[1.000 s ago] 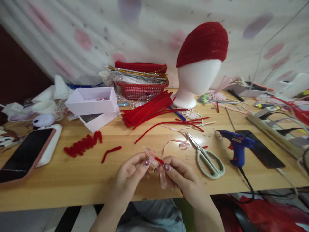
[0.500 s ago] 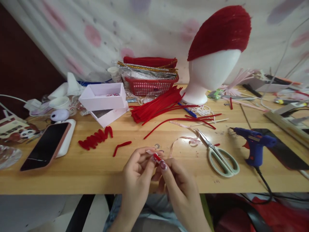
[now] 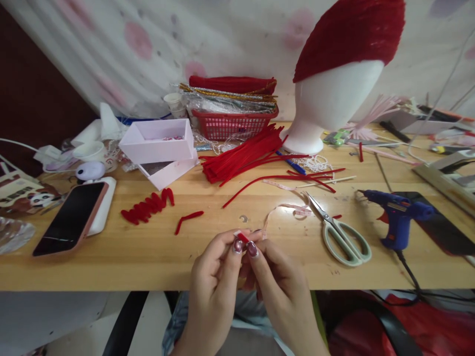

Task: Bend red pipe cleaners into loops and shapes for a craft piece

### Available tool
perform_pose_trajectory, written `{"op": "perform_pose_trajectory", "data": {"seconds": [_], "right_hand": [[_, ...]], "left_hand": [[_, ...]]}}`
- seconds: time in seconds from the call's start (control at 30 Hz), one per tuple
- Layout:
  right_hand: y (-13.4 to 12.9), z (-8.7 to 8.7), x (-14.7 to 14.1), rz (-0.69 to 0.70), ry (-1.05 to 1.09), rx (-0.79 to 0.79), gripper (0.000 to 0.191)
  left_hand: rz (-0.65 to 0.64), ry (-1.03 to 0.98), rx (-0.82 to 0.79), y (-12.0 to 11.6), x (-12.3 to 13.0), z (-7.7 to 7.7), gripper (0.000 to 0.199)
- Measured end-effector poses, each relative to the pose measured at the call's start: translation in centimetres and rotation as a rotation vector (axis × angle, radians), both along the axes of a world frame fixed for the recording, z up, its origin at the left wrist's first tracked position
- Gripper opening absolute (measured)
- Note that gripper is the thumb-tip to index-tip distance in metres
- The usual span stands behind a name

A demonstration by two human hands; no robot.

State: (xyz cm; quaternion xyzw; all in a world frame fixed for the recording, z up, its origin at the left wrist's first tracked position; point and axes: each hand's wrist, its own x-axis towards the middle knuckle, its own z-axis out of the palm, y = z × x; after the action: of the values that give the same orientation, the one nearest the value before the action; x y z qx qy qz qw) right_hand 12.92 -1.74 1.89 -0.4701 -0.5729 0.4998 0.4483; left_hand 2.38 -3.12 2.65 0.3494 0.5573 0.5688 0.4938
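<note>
Both my hands meet close to the table's front edge, pinching one short piece of red pipe cleaner (image 3: 242, 238) between thumbs and fingers. My left hand (image 3: 217, 272) is closed on its left end and my right hand (image 3: 278, 277) on its right; most of the piece is hidden by the fingertips. Ahead and left lie a bent red pipe cleaner (image 3: 187, 217) and a row of folded red pipe cleaner loops (image 3: 146, 206). Scissors (image 3: 339, 232) with pale green handles rest to the right, beside a pink measuring tape (image 3: 284, 206).
A blue glue gun (image 3: 399, 217) stands at right with its cord over the edge. Behind are a bundle of red pipe cleaners (image 3: 241, 155), a red basket (image 3: 235, 124), a white box (image 3: 158, 148) and a foam head (image 3: 334, 104) with a red cover. A phone (image 3: 70, 217) lies left.
My view has tilted down and shifted slightly, so the far things sit higher in the picture. Both hands keep their pinch on the pipe cleaner, with the thumbs slightly shifted.
</note>
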Motion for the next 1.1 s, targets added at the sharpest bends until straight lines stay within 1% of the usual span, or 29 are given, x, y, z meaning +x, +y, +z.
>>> {"op": "perform_pose_trajectory", "data": {"seconds": [0.23, 0.4, 0.53, 0.63, 0.7, 0.77, 0.87, 1.1], "right_hand": [[-0.2, -0.1, 0.2, 0.017, -0.028, 0.015, 0.032], [-0.2, 0.1, 0.0, 0.018, 0.011, 0.005, 0.028], [-0.1, 0.1, 0.0, 0.056, 0.002, 0.015, 0.026], [-0.1, -0.1, 0.4, 0.09, -0.047, 0.033, 0.025], [0.0, -0.1, 0.7, 0.084, -0.098, 0.07, 0.025], [0.1, -0.1, 0.9, 0.05, -0.113, 0.117, 0.024], [0.4, -0.2, 1.0, 0.013, -0.055, 0.132, 0.023], [1.0, -0.9, 0.9, -0.013, 0.087, 0.015, 0.024]], "left_hand": [[0.038, -0.076, -0.037, -0.1, 0.6, 0.3, 0.026], [0.063, -0.04, -0.009, 0.2, 0.8, 0.6, 0.024], [0.068, 0.016, 0.007, 0.2, 0.4, 0.4, 0.021], [0.053, 0.013, 0.013, 0.5, -0.1, 0.3, 0.02], [0.081, -0.006, 0.018, 0.9, -0.4, 0.4, 0.02], [0.12, -0.039, 0.014, 1.4, -0.7, 0.7, 0.022], [0.125, -0.077, 0.017, 2.4, -1.1, 1.1, 0.024], [0.045, -0.075, 0.041, 3.3, -1.7, 1.4, 0.025]]}}
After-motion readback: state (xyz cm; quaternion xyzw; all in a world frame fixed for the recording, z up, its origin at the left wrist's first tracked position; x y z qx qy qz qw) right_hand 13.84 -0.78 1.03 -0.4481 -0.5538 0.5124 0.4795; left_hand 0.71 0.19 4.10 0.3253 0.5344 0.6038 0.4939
